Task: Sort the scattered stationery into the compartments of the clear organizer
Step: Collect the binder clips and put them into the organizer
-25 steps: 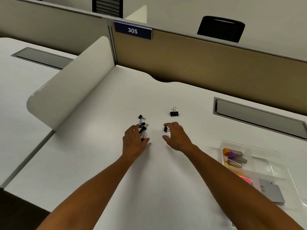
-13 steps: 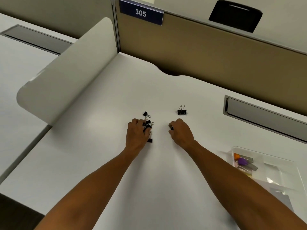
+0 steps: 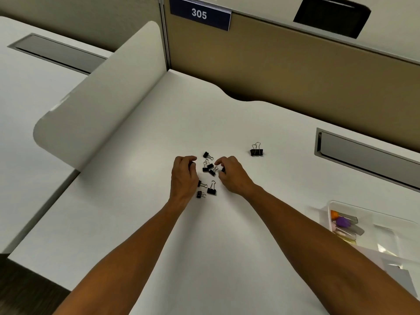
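Two bare arms reached up from the bottom over the white tabletop [image 3: 250,258]. At about 4 o'clock, near the right edge, sat the clear organizer [image 3: 372,220], with an orange and a purple thing in its left slot.

Farther up, the left hand [image 3: 184,177] had its fingers curled in, with something small and dark at the tips; I could not tell if they pinched it. The right hand [image 3: 231,173] held a small black clip between curled fingers.

Between the hands lay a little pile of black clips [image 3: 210,172]. At 2 o'clock from it, apart, one bigger clip [image 3: 256,151] stood alone.
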`<control>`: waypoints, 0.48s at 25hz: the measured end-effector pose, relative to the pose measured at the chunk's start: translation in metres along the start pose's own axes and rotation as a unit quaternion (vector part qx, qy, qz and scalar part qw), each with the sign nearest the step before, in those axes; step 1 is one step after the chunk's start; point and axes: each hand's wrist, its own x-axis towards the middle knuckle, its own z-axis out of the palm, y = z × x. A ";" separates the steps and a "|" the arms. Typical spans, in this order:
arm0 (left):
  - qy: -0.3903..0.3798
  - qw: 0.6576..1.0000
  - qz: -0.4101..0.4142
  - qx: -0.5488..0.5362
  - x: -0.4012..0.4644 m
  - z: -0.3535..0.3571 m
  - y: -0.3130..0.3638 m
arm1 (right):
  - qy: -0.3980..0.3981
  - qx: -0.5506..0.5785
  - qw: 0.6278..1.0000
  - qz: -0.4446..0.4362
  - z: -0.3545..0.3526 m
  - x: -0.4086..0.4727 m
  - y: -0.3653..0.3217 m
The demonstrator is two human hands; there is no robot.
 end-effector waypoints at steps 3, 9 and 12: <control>-0.024 0.999 0.008 0.020 -0.003 -0.008 -0.004 | -0.004 -0.054 0.998 -0.044 0.012 0.010 -0.010; -0.098 0.975 0.125 0.157 -0.035 0.004 -0.018 | -0.007 -0.306 0.937 -0.168 0.032 0.012 -0.008; -0.085 0.966 0.136 0.204 -0.036 0.011 -0.022 | 0.033 -0.358 0.911 -0.201 0.035 0.008 0.000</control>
